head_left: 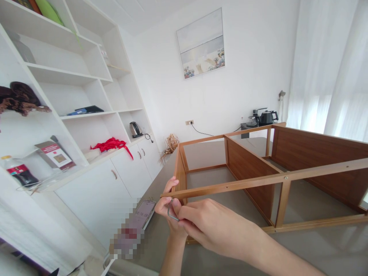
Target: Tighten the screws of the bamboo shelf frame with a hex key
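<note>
A brown wooden shelf frame [209,188] lies on its side on the grey table, its slatless panels standing upright between the rails. At its near left corner, my left hand [171,226] is closed around the wood, with fingertips showing above and below the rail end. My right hand [209,224] is closed in a pinch on a bent metal hex key [169,211]. One end of the key reaches up to the underside of the rail's end, where a small fastener seems to sit. My fingers partly cover the key and that joint.
A phone showing a timer [145,211] rests at the table's left edge, partly blurred out. White cabinets with shelves [86,184] stand to the left, holding a kettle [134,129] and red ribbon [110,145]. Dried stalks [171,143] are beyond the frame.
</note>
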Demonstrator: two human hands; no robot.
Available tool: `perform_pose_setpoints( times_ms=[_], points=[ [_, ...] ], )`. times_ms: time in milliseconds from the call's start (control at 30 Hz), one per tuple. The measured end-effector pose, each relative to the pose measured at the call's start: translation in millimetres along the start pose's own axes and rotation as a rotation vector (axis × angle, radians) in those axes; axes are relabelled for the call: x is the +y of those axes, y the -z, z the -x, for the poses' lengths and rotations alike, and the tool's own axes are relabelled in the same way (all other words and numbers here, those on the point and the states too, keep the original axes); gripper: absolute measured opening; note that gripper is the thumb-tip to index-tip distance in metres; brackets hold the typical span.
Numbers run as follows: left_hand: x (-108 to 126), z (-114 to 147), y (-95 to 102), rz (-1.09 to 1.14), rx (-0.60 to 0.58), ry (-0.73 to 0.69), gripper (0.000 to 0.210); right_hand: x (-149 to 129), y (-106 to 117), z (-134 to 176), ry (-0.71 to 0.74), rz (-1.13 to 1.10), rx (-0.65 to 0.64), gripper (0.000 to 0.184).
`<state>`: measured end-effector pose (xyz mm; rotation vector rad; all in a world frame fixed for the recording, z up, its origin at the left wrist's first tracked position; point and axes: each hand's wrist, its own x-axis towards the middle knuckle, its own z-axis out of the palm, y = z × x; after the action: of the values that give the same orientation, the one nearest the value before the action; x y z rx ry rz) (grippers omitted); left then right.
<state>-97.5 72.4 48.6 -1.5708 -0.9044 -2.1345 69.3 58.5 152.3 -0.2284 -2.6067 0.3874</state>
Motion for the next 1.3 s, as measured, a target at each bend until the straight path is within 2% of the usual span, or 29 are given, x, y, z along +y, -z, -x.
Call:
perform_pose_setpoints(
  times_ms=[100,233,600,900,1067,1300],
  points=[
    [0.0,0.8,0.3,-0.012,0.009,0.007,0.012,-0.8,1.0,-0.1,0.029,0.015,0.033,0.012],
    [3.7,-0.3,3.0,-0.066,-0.044,-0.014,0.011,2.5,2.1,0.2,0.024,0.072,0.086,0.016],
    [3.3,1.4,3.9,-0.042,-0.052,0.003,0.016,1.3,0.9,0.9,0.027,0.157,0.111,0.010],
    [0.6,2.6,4.1,-0.054,-0.033,0.008,0.017,-0.1,7.7,1.7,0.014,0.123,0.138,0.011],
    [2.5,-0.5,2.7,-0.093,-0.032,-0.039,0.011,-1.1,7.6,1.7,0.015,0.111,0.149,0.014],
    [2.0,1.5,4.3,-0.056,-0.045,0.003,0.017,-3.1,8.0,0.7,0.040,0.118,0.166,0.018]
  ],
)
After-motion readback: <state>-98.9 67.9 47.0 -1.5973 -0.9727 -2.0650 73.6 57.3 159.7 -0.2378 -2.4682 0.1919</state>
